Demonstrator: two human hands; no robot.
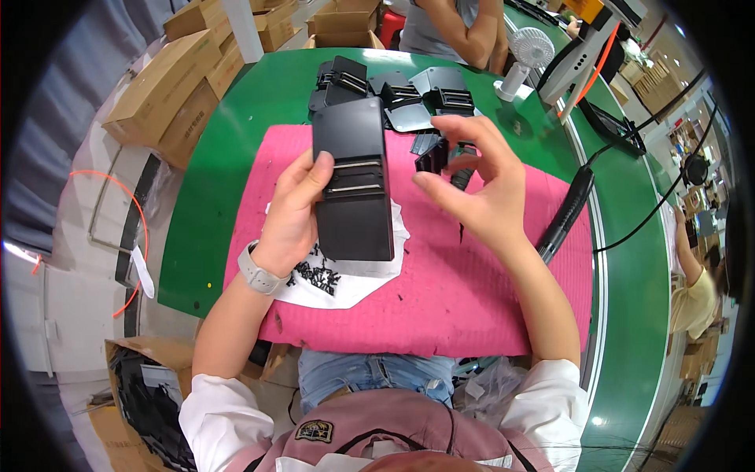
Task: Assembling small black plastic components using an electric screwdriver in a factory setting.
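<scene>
My left hand (295, 206) grips a flat black rectangular case (354, 224) by its left edge, thumb on top. Two thin metal rods cross the case near its middle. To the right of it, my right hand (489, 181) pinches a small black angular piece (431, 157) between thumb and forefinger, apart from the case. A dark slender tool (462, 178) shows partly behind the right hand's fingers; its kind is unclear. Below the case, many tiny black parts (318, 279) lie on a white sheet (362, 287).
A pink mat (456, 307) covers part of the green table (204, 236). Several black cases (393, 90) stand at the back. A white fan (519, 63) and a corded black tool (568, 212) are on the right. Cardboard boxes (169, 90) stand left; another person (452, 31) sits opposite.
</scene>
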